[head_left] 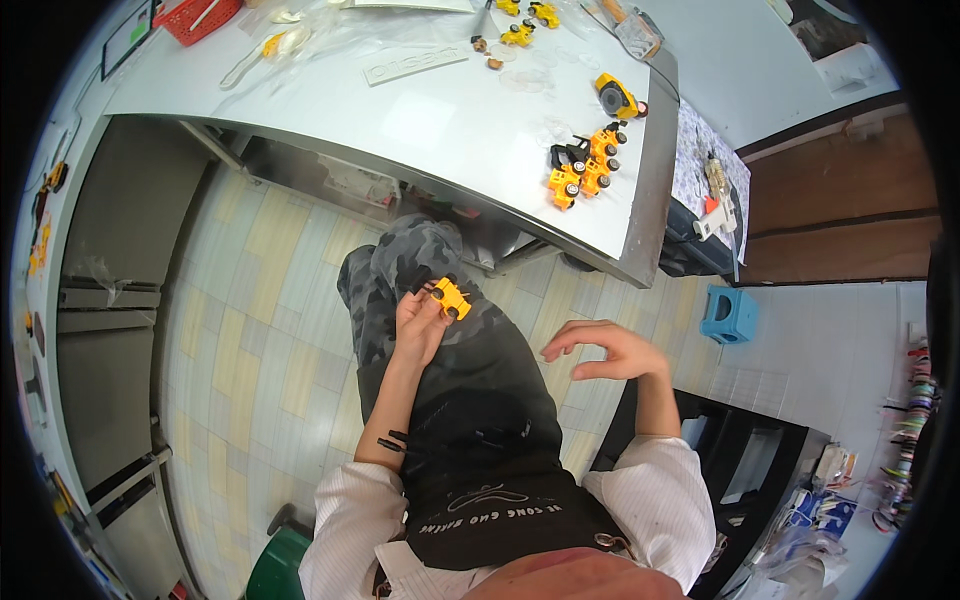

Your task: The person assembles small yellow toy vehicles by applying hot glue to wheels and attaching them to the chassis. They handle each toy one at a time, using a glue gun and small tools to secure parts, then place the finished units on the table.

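Above my lap, my left hand (pixel 421 326) is closed around a small yellow toy construction vehicle (pixel 451 298) with black wheels. A black part (pixel 421 281) shows beside the toy at my fingertips; whether it is attached I cannot tell. To the right, my right hand (pixel 612 350) hangs in the air with its fingers loosely bent and apart, holding nothing. Small black plastic pieces (pixel 395 440) lie by my left forearm, over the dark apron (pixel 470 400). More black bits rest on the apron farther right.
Ahead stands a white table (pixel 430 130) with a metal edge. Several yellow toy vehicles (pixel 585 168) cluster at its right end, near a larger yellow one (pixel 619 96). A red basket (pixel 197 18) is at the far left, a blue stool (pixel 728 314) on the right, and a green seat (pixel 275 565) lower left.
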The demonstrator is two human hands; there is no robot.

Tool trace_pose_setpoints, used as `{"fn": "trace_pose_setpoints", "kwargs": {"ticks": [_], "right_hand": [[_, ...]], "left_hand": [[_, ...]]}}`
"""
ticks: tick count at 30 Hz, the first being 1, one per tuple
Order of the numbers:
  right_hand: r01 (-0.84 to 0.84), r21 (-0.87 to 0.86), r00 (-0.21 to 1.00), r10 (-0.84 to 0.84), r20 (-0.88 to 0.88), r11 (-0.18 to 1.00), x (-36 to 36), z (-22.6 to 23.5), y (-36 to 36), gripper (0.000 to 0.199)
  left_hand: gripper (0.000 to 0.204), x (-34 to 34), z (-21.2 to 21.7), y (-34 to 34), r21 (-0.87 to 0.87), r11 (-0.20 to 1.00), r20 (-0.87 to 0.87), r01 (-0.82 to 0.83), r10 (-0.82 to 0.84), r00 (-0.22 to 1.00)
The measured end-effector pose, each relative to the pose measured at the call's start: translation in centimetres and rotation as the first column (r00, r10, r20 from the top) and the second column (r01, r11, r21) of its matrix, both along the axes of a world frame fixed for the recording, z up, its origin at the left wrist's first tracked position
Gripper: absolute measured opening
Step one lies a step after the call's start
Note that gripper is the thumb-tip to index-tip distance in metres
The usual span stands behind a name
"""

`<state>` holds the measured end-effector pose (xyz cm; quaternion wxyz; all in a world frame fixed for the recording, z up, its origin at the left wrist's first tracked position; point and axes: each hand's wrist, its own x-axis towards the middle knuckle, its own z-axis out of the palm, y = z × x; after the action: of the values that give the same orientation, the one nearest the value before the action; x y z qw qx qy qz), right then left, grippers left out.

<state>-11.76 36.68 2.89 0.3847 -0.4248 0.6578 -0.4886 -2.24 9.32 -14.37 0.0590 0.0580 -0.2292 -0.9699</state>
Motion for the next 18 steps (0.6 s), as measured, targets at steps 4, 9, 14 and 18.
{"fn": "trace_pose_setpoints", "kwargs": {"ticks": [4, 9, 14, 18], "right_hand": [[0.046, -0.107, 0.983, -0.063, -0.17, 0.993, -2.0, 4.9, -0.2, 0.027], [0.474, -0.179, 0.709, -0.494, -0.503, 0.862, -4.0, 6.0, -0.7, 0.021], [0.628, -0.297, 0.347, -0.6, -0.721, 0.719, -7.1, 5.7, -3.5, 0.035], [0.558, -0.251, 0.301, -0.475, -0.827, 0.791, -8.2, 5.0, -5.1, 0.053]], "left_hand": [[0.022, -0.1, -0.2, -0.1, -0.014, 1.0, -0.001, 0.016, -0.016, 1.0], [0.023, -0.1, 0.5, 0.0, -0.019, 1.0, 0.045, 0.004, -0.003, 0.999], [0.025, -0.1, 0.4, 0.0, -0.016, 1.0, 0.055, 0.001, 0.0, 0.999], [0.027, -0.1, 0.0, -0.2, -0.013, 1.0, 0.056, -0.003, 0.004, 0.998]]}}
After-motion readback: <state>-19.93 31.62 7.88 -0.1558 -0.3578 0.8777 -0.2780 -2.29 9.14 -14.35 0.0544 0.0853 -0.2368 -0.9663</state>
